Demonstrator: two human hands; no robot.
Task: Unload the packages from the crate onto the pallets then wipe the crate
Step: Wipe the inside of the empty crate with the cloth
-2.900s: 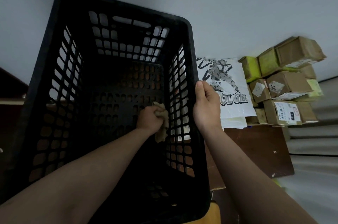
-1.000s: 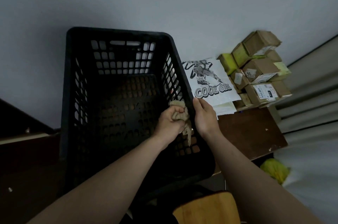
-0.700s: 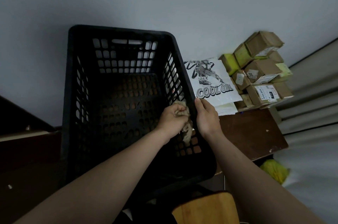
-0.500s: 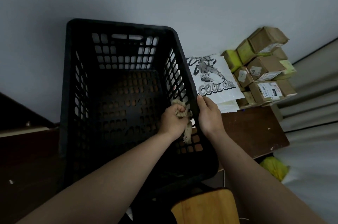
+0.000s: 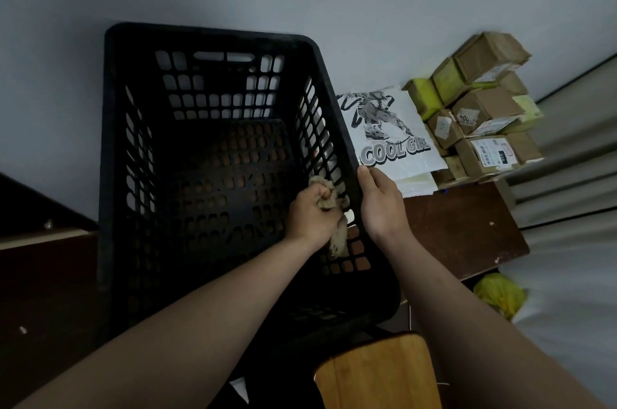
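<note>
Locate the black crate [image 5: 207, 37] in the centre-left of the frame; it stands with its open top toward you, and its slotted walls and perforated floor are in plain view. Your left hand [image 5: 314, 211] reaches inside the crate at centre frame. Its grip is curled tight round a beige cloth [image 5: 338, 240], which is bunched in the fist and pressed against the inner face of the right wall, with a loose tail hanging below the hand. Your right hand [image 5: 380, 204] is just to the right of it, on the outside of the same wall. Its thumb lies along the top of the rim and its grip wraps the rim edge; the fingertips are hidden behind the wall. The two hands are close together, with only the crate wall between them. The packages [image 5: 484, 114] are in the upper right of the frame: a stack of brown and yellow-green cardboard boxes, several with white labels. A white bag [image 5: 390, 131] printed with a figure and the words COOL GIRL leans between the boxes and the crate. Both rest on a dark brown board [image 5: 464, 228] at right of centre. A yellow bag [image 5: 497, 295] lies below the board at lower right. A light wooden panel [image 5: 374, 372] sits at the bottom edge, between your forearms.
</note>
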